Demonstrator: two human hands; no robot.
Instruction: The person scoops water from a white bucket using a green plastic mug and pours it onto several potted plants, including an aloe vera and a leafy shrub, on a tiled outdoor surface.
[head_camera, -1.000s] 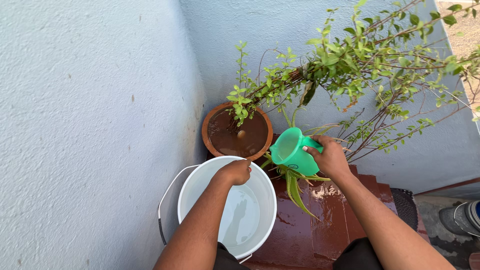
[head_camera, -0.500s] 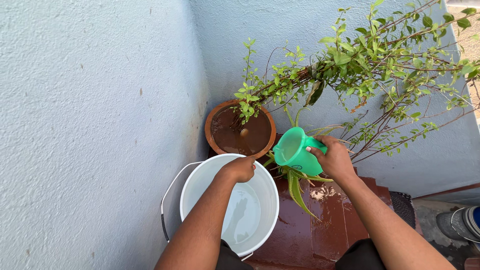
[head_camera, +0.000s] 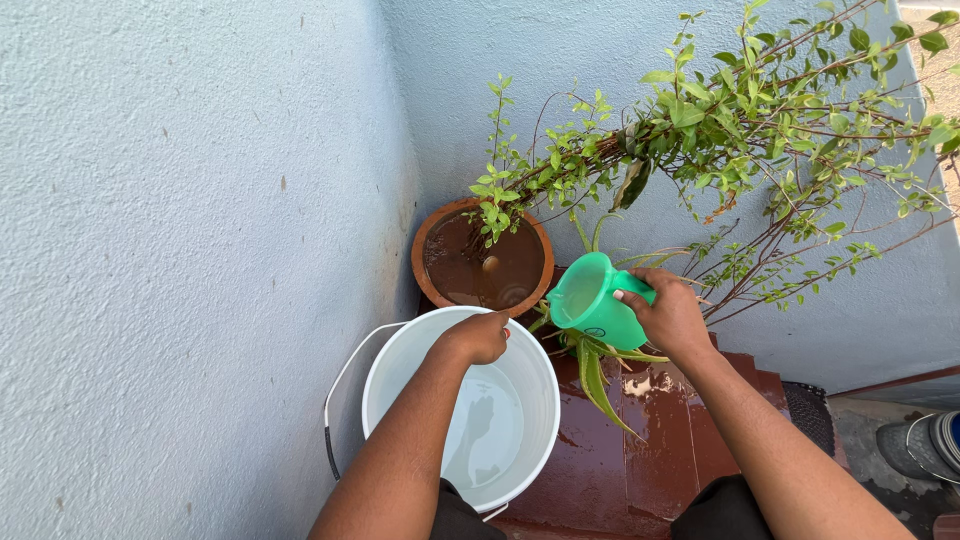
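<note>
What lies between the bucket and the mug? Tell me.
In the head view, long green leaves of a small plant fill the gap between bucket and mug.

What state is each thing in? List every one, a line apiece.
Green mug: tipped on its side toward the pot, held by the right hand.
White bucket: upright, a little water at the bottom, left hand gripping its rim.
Clay pot: upright, flooded with muddy water.
Leafy plant: leaning out to the right.
Red-brown step: wet and shiny.
</note>
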